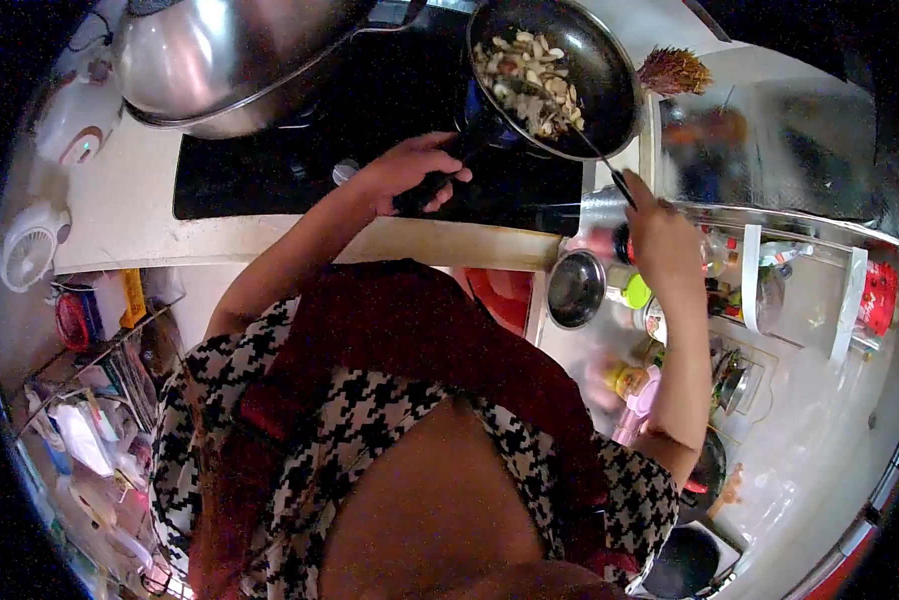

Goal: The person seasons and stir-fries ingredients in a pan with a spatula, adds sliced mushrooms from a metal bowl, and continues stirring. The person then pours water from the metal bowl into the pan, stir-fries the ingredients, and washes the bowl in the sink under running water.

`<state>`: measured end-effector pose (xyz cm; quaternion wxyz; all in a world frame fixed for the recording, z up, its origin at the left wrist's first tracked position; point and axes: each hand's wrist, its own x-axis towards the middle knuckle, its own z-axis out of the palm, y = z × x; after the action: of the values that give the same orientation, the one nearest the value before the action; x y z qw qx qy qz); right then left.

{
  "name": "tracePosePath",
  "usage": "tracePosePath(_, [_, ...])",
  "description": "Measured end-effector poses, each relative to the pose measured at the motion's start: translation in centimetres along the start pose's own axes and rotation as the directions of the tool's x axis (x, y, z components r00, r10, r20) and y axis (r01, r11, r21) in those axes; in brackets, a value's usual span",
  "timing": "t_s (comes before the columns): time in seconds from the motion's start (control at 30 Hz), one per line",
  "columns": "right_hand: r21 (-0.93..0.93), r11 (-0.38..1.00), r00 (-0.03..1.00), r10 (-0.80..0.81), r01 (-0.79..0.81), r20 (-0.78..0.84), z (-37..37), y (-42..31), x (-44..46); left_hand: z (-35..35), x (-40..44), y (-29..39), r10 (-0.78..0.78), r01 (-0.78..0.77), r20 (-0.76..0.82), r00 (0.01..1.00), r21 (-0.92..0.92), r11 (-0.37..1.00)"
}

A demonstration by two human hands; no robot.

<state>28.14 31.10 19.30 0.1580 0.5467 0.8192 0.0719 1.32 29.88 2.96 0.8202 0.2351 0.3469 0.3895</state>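
My left hand (415, 175) is wrapped round the black handle of a frying pan (608, 85) over the black cooktop (260, 180). Pale sliced pieces of food (535, 75), perhaps mushrooms, lie in the pan's left half, mixed with some darker bits. In my right hand (665, 235) is a spatula (618, 178) with a black handle. Its thin shaft reaches over the pan's near rim into the food, which hides the tip, so its exact kind is hard to confirm.
A large domed metal pot (240, 60) stands at the back left. A brown bristle brush (675, 72) lies right of the pan. Near my right forearm are a small dark lidded bowl (577, 288) and several jars. A small white fan (32, 250) is at far left.
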Motion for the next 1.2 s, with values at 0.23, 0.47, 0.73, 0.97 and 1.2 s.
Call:
tracePosePath(0.23, [-0.052,0.996,0.980,0.065,-0.076,-0.190,1.2,1.4,4.2,0.0,-0.1,0.1,0.004,-0.004,-0.011,1.000,-0.021,1.000])
tracePosePath(0.47, [-0.144,0.989,0.981,-0.045,0.017,-0.190,7.1,1.6,5.2,-0.1,0.0,0.3,0.010,-0.010,-0.023,1.000,0.021,1.000])
tracePosePath(0.73, [-0.269,0.961,0.995,0.037,-0.062,-0.096,6.2,2.6,-0.4,0.0,0.1,0.1,0.017,-0.017,-0.007,1.000,-0.006,1.000])
tracePosePath(0.97, [-0.033,0.995,0.988,0.085,-0.090,-0.130,0.9,2.2,-3.7,0.3,-0.3,0.3,0.008,-0.008,-0.021,1.000,-0.016,1.000])
tracePosePath(1.2, [-0.101,0.987,0.989,0.116,-0.125,-0.089,5.2,1.2,1.9,0.1,0.1,-0.3,-0.107,0.108,-0.021,0.994,0.065,0.992])
